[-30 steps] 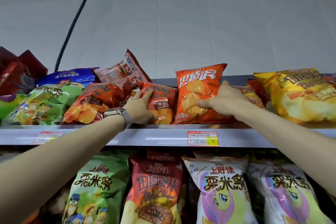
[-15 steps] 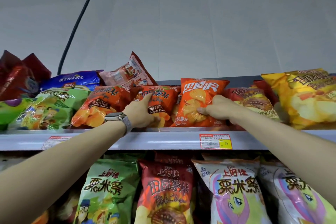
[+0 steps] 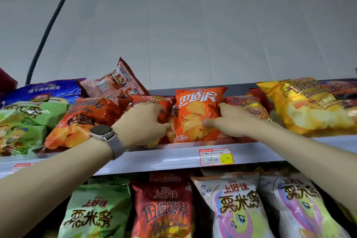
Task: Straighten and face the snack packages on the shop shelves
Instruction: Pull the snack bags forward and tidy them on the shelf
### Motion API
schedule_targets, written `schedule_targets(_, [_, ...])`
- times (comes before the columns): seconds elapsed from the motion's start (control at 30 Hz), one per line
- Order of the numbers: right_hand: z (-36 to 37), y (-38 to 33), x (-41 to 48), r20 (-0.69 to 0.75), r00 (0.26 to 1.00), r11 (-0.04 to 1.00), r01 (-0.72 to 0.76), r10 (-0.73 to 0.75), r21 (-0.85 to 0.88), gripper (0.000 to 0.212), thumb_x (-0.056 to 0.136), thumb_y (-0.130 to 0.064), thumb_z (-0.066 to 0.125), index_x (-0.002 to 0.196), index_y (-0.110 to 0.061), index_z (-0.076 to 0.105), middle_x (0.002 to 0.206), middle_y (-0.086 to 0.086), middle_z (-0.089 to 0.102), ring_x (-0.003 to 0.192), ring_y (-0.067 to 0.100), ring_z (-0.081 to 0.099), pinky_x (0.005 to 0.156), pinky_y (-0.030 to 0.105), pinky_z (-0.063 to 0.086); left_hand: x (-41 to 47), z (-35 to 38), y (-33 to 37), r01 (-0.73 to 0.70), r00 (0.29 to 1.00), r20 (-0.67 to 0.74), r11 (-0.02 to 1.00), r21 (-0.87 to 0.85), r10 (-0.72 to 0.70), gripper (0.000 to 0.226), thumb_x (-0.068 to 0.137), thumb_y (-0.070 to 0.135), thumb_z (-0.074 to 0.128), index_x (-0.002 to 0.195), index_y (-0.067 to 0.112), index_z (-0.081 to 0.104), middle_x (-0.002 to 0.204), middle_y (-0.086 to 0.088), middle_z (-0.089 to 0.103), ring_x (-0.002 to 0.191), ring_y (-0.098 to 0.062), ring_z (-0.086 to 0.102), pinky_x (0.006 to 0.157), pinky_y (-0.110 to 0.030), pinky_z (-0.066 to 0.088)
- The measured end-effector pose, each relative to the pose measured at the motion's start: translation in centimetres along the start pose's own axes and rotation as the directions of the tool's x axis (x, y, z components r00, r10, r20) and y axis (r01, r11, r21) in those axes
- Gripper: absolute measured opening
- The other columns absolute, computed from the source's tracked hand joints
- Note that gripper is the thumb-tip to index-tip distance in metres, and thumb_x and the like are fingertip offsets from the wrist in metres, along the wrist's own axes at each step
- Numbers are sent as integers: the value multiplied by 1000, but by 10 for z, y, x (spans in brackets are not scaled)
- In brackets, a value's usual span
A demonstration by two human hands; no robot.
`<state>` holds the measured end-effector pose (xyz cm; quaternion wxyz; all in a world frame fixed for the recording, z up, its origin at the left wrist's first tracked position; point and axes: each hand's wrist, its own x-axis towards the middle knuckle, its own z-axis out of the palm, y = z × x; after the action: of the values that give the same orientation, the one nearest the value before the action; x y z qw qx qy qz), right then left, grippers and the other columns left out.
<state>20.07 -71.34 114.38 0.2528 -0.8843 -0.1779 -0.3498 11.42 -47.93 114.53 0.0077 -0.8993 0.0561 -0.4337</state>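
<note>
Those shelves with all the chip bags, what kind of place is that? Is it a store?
Most likely a shop's snack aisle. The shelf edge carries a printed price tag with a barcode, and many sealed chip bags, like the orange chip bag, sit in rows on two levels. A left hand and right hand are tidying them.

Chip bags on the top shelf (image 3: 154,158), around two hands

The ridged-chip bag (image 3: 197,116) stands between the left hand (image 3: 143,123) and right hand (image 3: 229,121); the tomato bag (image 3: 85,120) lies left of the left hand, the price tag (image 3: 216,156) below the right.
</note>
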Motion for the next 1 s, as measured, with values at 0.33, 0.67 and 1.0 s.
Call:
schedule_targets(0.33, [-66,70,-42,-139,979,944,102,-152,-313,66,76,-71,39,114,-23,64,114,5,68,111,33,61,90,46,53,8,14,129,-150,985,63,982,-115,158,45,96,47,64,136,27,67,132,-3,71,119,-25,64,102,-38,53])
schedule_targets(0.67, [-128,190,-44,-360,932,988,-84,31,-130,89,80,-64,66,151,-18,40,149,10,50,137,36,47,103,47,46,75,66,232,170,979,150,956,-239,-137,72,95,55,66,144,6,48,142,-20,57,120,-36,59,92,-40,50])
schedule_targets(1.0, [-120,209,-4,-165,940,940,-259,298,220,144,63,-76,79,162,-26,-12,154,16,44,139,41,46,112,53,41,105,96,264,439,898,225,787,-434,-377,106,94,57,67,168,16,3,171,-26,9,159,-43,17,127,-47,24])
